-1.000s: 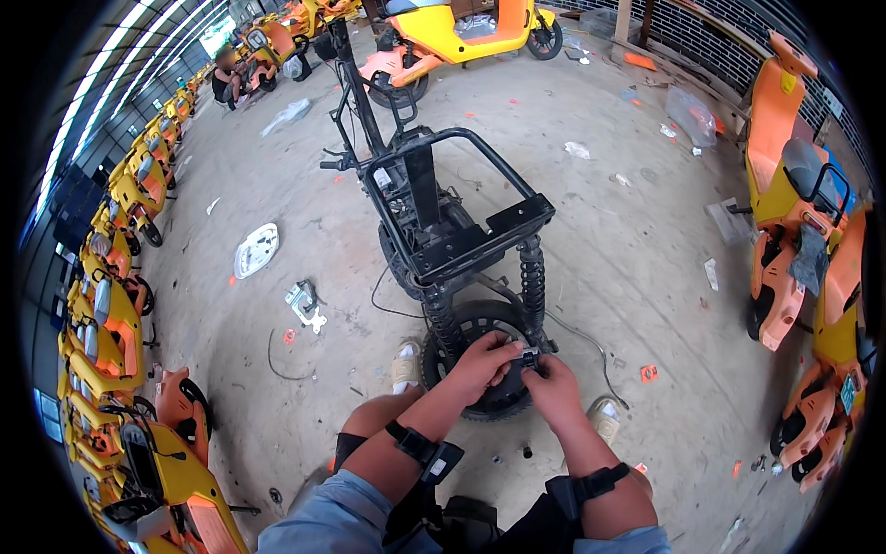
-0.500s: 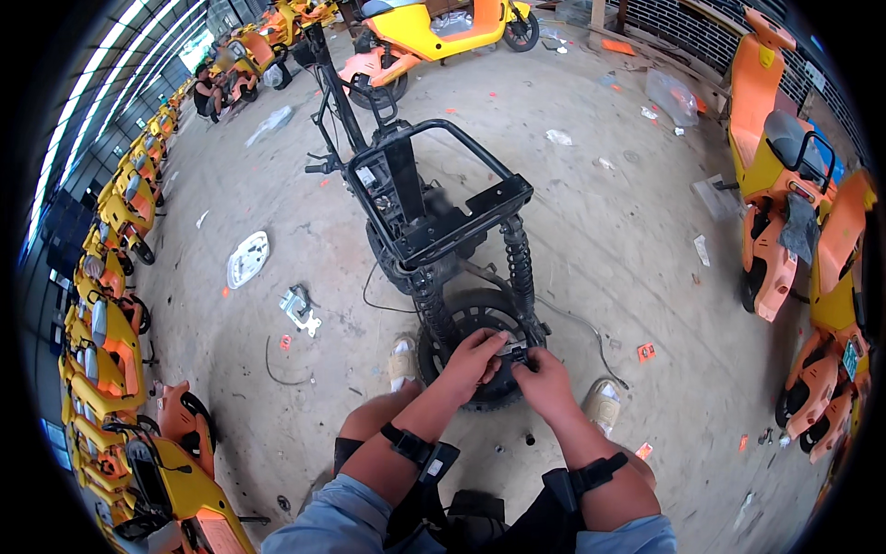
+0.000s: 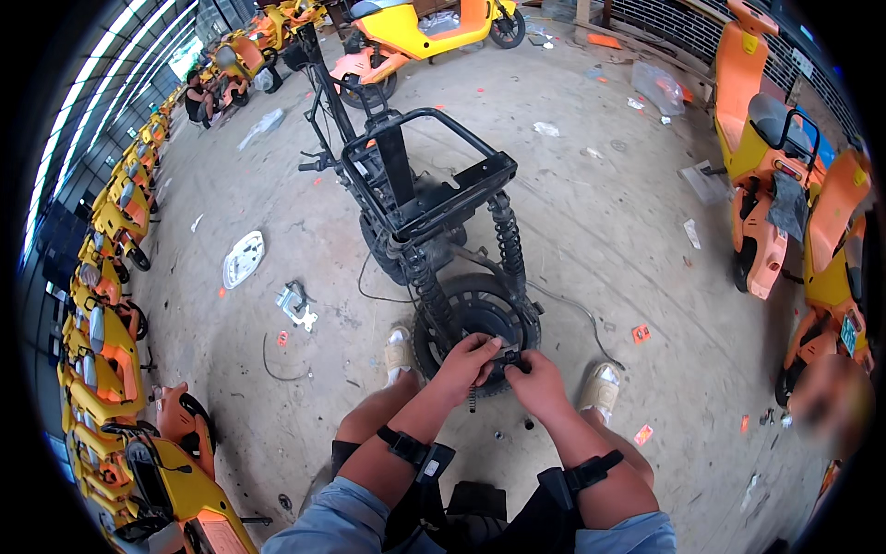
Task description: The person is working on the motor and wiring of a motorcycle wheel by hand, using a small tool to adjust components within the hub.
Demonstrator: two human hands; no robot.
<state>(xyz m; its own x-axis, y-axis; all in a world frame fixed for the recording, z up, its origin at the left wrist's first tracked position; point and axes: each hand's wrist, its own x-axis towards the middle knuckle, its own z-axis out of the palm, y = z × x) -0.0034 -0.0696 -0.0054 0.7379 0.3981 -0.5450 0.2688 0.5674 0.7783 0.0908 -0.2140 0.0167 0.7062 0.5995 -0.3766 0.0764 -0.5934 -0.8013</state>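
Note:
Just above the wheel [image 3: 475, 297] of a stripped black scooter frame [image 3: 461, 198], my two hands come together. My left hand [image 3: 468, 363] is closed, its thumb and fingers pinching the left side of a small black part [image 3: 509, 358] with a pale strip at its edge. On the part's other side, my right hand [image 3: 537, 380] grips with thumb and bent fingers. The part's exact kind is too small to make out. Below my left hand, a thin ribbed dark piece [image 3: 472, 399] points downward; whether it joins the held part is unclear.
A black cable [image 3: 581, 319] trails across the floor right of the wheel. On the left lie a white oval panel [image 3: 244, 259] and a metal bracket [image 3: 295, 305]. Yellow-orange scooters line both sides, including one scooter [image 3: 748, 138] at right. A blurred shape [image 3: 833, 406] shows at the right edge.
The view has shifted slightly, so the frame sits higher and further left. Both hands keep their grip. The ribbed piece now shows below my left hand, and a blurred shape has appeared at right.

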